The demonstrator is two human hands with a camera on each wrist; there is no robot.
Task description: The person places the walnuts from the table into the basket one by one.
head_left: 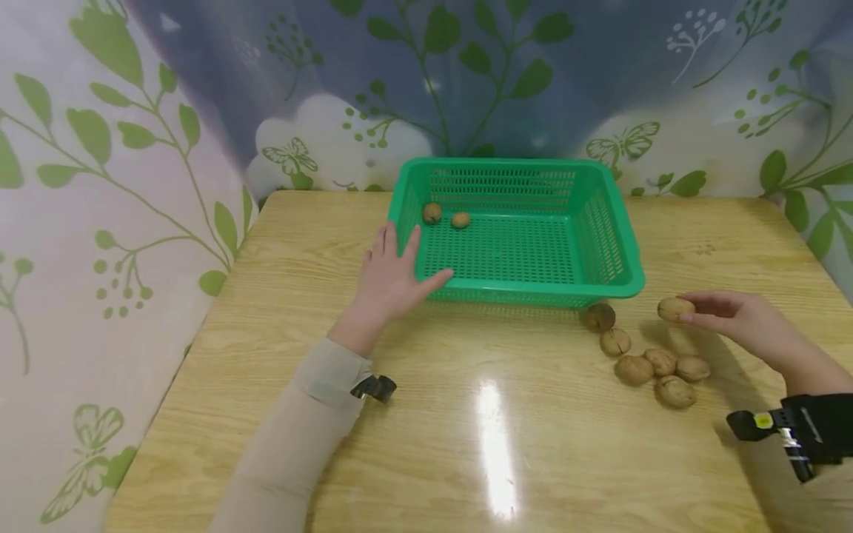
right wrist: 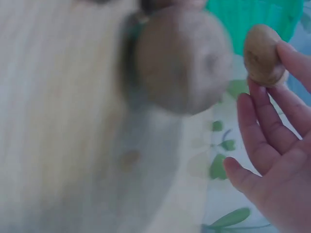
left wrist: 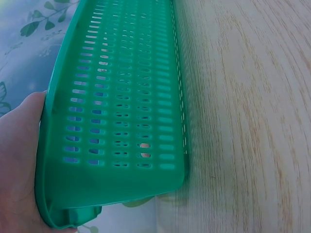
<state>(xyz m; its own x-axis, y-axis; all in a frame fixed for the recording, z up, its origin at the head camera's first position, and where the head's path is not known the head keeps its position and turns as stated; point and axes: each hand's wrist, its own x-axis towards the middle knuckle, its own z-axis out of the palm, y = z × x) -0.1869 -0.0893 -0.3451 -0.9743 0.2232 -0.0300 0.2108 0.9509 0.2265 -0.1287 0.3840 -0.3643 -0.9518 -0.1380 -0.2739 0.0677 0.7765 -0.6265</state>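
Observation:
My right hand pinches a walnut between thumb and fingertips, just above the table to the right of the basket. In the right wrist view the pinched walnut shows its brown shell, the other fingers spread apart. My left hand rests on the near left corner of a green plastic basket, fingers spread and thumb along the near rim. From the left wrist, the hand lies against the rim of the slotted side wall. Inside the basket, two walnuts sit near the left end.
Several loose walnuts lie grouped on the wooden table below the right hand, the darkest close to the basket's near right corner. A patterned cloth hangs behind the table. One large walnut looms blurred before the right wrist camera.

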